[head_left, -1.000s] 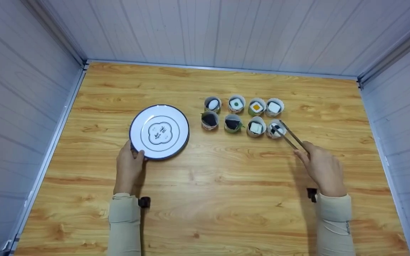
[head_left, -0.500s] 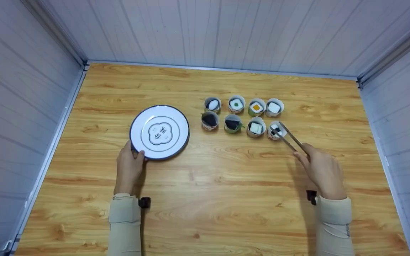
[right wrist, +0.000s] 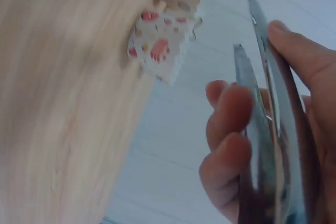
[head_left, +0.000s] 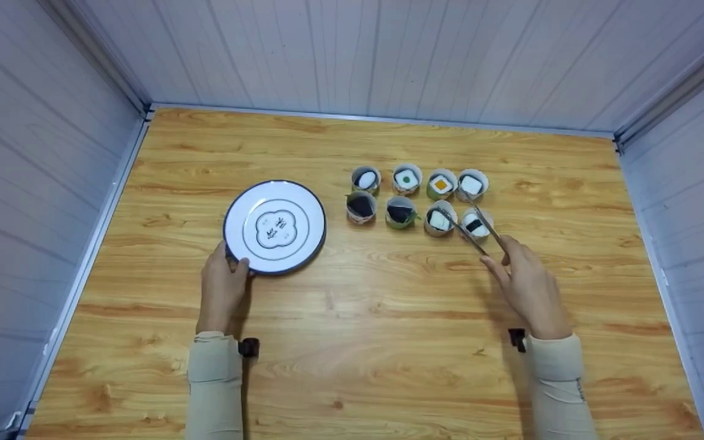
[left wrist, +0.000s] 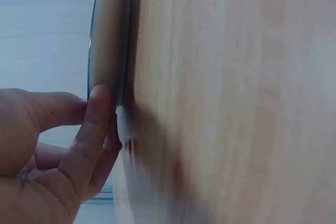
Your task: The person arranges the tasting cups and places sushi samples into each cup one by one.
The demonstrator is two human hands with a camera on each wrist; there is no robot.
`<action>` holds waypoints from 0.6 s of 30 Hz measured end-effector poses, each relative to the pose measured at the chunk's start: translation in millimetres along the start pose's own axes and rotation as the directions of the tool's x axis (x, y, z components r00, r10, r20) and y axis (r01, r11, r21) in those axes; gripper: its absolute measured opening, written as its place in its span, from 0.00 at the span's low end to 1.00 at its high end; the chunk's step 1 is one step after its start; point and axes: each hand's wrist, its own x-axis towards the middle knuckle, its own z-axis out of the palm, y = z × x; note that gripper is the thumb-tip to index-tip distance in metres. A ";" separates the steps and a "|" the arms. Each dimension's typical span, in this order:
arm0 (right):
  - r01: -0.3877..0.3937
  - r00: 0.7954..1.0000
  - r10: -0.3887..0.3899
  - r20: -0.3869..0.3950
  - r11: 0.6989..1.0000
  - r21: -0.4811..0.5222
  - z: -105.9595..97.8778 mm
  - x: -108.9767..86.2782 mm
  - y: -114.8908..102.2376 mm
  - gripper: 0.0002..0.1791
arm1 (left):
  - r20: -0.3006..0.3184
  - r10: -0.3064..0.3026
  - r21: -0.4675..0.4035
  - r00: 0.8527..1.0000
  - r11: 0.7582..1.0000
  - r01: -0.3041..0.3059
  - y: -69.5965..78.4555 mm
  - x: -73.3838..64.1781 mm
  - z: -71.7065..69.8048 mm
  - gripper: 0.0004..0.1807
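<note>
My left hand (head_left: 222, 287) pinches the near left rim of a white plate (head_left: 300, 247) with a blue edge, thumb on top. In the left wrist view the plate lies low along the table, fingers under its edge. My right hand (head_left: 532, 287) grips metal tongs (right wrist: 281, 129), whose arms are spread with nothing between the tips. In the head view the tongs overlap the right-hand paper cups, one tip by the back right cup (head_left: 471, 185), the other over a front cup (head_left: 439, 220) with a white piece. Between the arms shows a white sushi-like piece with a black band (head_left: 474, 225) in its cup.
Several patterned paper cups stand in two rows right of the plate. They hold white pieces, one with an orange centre (head_left: 440, 184), and dark wedges (head_left: 360, 206) with green leaf bits. Pale panel walls (head_left: 352, 55) enclose the wooden table (head_left: 352, 354).
My right hand has shifted left and slightly away from me. The tongs' tips have left the black-banded piece, which lies in its cup, and are spread wider. My left hand and the plate stay put.
</note>
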 end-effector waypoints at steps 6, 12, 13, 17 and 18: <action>0.034 0.999 -0.034 0.029 0.999 -0.002 13.7 6.3 -19.0 0.29 | -0.004 -0.005 -0.005 1.000 1.000 0.005 1.5 -0.2 0.0 0.32; 0.169 0.986 -0.169 0.004 0.986 0.002 28.6 16.7 -42.0 0.29 | -0.007 0.011 -0.002 1.000 1.000 -0.011 0.7 -1.6 0.1 0.32; 0.190 0.982 -0.190 0.005 0.982 0.007 31.4 18.5 -45.7 0.29 | -0.014 0.028 0.005 1.000 1.000 -0.028 0.1 -2.1 0.4 0.32; 0.258 0.966 -0.258 0.021 0.966 0.009 41.8 25.7 -61.3 0.28 | -0.050 0.094 0.021 0.994 0.995 -0.093 -2.2 -2.1 1.3 0.30; 0.272 0.962 -0.272 0.025 0.962 0.010 44.2 27.4 -65.2 0.28 | -0.056 0.105 0.022 0.993 0.994 -0.104 -2.7 -1.9 1.3 0.29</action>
